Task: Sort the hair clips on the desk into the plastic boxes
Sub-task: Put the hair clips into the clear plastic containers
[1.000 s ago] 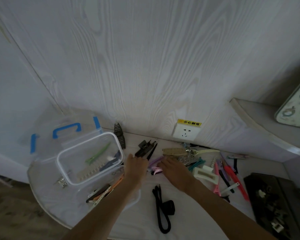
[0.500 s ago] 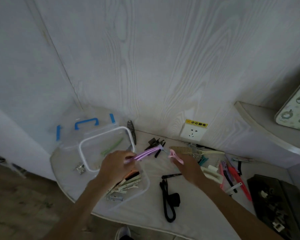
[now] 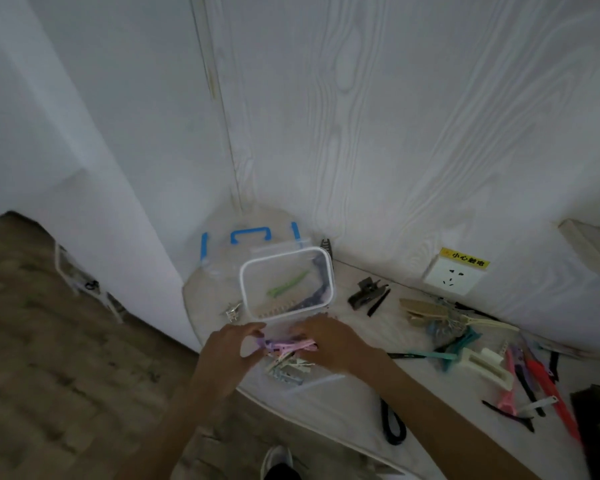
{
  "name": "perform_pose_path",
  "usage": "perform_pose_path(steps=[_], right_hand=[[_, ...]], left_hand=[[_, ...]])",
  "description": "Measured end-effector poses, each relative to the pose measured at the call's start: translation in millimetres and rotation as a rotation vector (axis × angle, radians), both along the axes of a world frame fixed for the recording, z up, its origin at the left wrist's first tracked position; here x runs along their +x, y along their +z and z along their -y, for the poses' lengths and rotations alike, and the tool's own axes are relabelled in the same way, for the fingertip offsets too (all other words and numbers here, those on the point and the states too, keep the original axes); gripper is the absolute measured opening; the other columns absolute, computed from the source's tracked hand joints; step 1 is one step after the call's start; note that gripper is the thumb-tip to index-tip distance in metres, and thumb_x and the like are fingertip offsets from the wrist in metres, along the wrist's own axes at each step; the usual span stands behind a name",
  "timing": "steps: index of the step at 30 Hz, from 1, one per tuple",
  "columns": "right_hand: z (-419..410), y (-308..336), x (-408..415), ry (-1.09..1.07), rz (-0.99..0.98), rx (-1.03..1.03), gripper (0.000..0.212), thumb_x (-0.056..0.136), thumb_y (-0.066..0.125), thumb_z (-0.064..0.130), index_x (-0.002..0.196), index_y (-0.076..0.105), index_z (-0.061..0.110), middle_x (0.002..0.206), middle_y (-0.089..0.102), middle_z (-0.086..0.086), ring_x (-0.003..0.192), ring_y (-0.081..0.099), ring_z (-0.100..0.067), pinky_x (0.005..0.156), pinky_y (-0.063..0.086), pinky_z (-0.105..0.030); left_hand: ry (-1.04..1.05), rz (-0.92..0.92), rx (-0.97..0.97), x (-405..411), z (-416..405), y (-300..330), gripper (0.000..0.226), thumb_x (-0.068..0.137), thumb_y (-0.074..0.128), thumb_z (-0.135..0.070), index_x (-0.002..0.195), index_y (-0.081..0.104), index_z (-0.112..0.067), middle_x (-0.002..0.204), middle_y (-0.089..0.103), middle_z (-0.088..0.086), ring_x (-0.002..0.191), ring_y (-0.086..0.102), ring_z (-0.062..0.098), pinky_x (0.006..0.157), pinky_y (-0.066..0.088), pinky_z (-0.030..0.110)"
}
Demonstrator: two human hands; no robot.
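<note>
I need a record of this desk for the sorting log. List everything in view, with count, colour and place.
plastic boxes: two, clear, desk's left end; the nearer sits under the hands
green clip: one, inside the far box
blue-handled lid: one, clear, behind the boxes
black clips: two, right of the boxes
loose clips: many, mixed colours, desk's right side
socket: one, white, on the wall
pink and purple clips: a few, held over the nearer box
left hand, right hand: both grip those clips
</note>
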State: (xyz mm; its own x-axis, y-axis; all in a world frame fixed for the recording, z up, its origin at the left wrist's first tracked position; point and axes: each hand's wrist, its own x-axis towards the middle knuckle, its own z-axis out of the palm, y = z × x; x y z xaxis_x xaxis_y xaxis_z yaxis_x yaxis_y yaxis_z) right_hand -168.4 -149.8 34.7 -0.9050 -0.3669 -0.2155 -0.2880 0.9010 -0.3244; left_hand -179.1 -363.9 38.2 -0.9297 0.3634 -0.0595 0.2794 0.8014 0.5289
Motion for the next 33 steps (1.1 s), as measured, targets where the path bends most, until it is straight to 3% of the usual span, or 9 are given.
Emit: perform_pose_path(steps=[5, 9, 12, 15, 18, 21, 24, 28, 33], right_hand=[[-19, 1, 23, -0.076, -0.221, -0.223, 0.028, 0.088, 0.055, 0.015, 0.114, 0.064, 0.020, 0.115, 0.064, -0.001, 0.108, 0.057, -0.017, 0.094, 0.038, -0.024], [-63, 8, 41, -0.398, -0.500, -0.266, 0.021, 0.086, 0.057, 0.003, 0.098, 0.069, 0.018, 0.097, 0.069, 0.000, 0.090, 0.063, -0.017, 0.077, 0.052, -0.029], [-99, 1, 53, -0.615, -0.401, -0.180, 0.023, 0.088, 0.052, 0.002, 0.101, 0.066, 0.016, 0.105, 0.065, -0.003, 0.098, 0.060, -0.021, 0.082, 0.048, -0.032], [-126, -22, 69, -0.641, -0.153, 0.037, 0.041, 0.089, 0.045, 0.004, 0.128, 0.049, 0.013, 0.134, 0.048, -0.006, 0.124, 0.045, -0.020, 0.100, 0.037, -0.027], [-134, -36, 88, -0.663, -0.035, 0.139, 0.049, 0.089, 0.045, 0.005, 0.138, 0.037, 0.005, 0.142, 0.041, -0.011, 0.133, 0.036, -0.021, 0.110, 0.026, -0.026], [-130, -44, 97, -0.653, -0.202, 0.134, 0.041, 0.070, 0.075, 0.001, 0.110, 0.066, 0.001, 0.108, 0.067, -0.019, 0.102, 0.064, -0.035, 0.088, 0.052, -0.042], [-132, -42, 100, -0.623, -0.300, 0.111, 0.033, 0.054, 0.087, 0.001, 0.083, 0.074, 0.012, 0.074, 0.069, -0.006, 0.069, 0.067, -0.025, 0.062, 0.055, -0.029], [-133, -41, 100, -0.576, -0.299, 0.095, 0.032, 0.052, 0.088, 0.005, 0.076, 0.075, 0.023, 0.064, 0.064, 0.005, 0.062, 0.062, -0.014, 0.060, 0.044, -0.019], [-138, -41, 115, -0.552, -0.327, 0.134, 0.033, 0.051, 0.088, 0.007, 0.075, 0.075, 0.026, 0.064, 0.064, 0.006, 0.063, 0.062, -0.015, 0.067, 0.039, -0.019]], left_hand=[[-0.042, -0.120, -0.142, -1, 2, 0, 0.021, 0.087, 0.062, -0.032, 0.107, 0.067, -0.033, 0.108, 0.068, -0.019, 0.105, 0.058, 0.007, 0.085, 0.036, 0.025], [-0.037, -0.207, -0.087, 2, -31, 2, 0.011, 0.083, 0.065, -0.021, 0.091, 0.070, -0.025, 0.088, 0.072, -0.010, 0.085, 0.065, 0.014, 0.074, 0.043, 0.028], [-0.086, -0.300, 0.011, 2, -68, 7, 0.007, 0.082, 0.067, -0.023, 0.089, 0.070, -0.024, 0.083, 0.071, -0.008, 0.078, 0.065, 0.013, 0.069, 0.044, 0.021], [-0.272, -0.264, 0.073, 6, -100, 0, 0.022, 0.089, 0.056, -0.034, 0.104, 0.065, -0.022, 0.101, 0.068, -0.006, 0.095, 0.061, 0.012, 0.088, 0.047, 0.026], [-0.525, -0.213, -0.114, 15, -127, -14, 0.048, 0.087, 0.046, -0.054, 0.125, 0.052, -0.026, 0.122, 0.058, -0.008, 0.113, 0.052, 0.012, 0.103, 0.036, 0.028], [-0.564, -0.250, -0.154, 16, -126, -25, 0.046, 0.085, 0.053, -0.053, 0.120, 0.057, -0.024, 0.121, 0.060, -0.007, 0.109, 0.056, 0.015, 0.099, 0.039, 0.030], [-0.573, -0.378, -0.060, 13, -129, -27, 0.025, 0.074, 0.073, -0.042, 0.093, 0.069, -0.026, 0.091, 0.068, -0.011, 0.081, 0.065, 0.010, 0.074, 0.051, 0.020], [-0.612, -0.435, 0.000, -3, -146, -25, 0.018, 0.065, 0.084, -0.022, 0.076, 0.071, -0.022, 0.074, 0.069, -0.008, 0.065, 0.064, 0.013, 0.061, 0.054, 0.023], [-0.727, -0.467, -0.031, -23, -172, -16, 0.014, 0.065, 0.083, -0.014, 0.074, 0.073, -0.016, 0.074, 0.071, -0.002, 0.066, 0.068, 0.015, 0.066, 0.054, 0.024]])
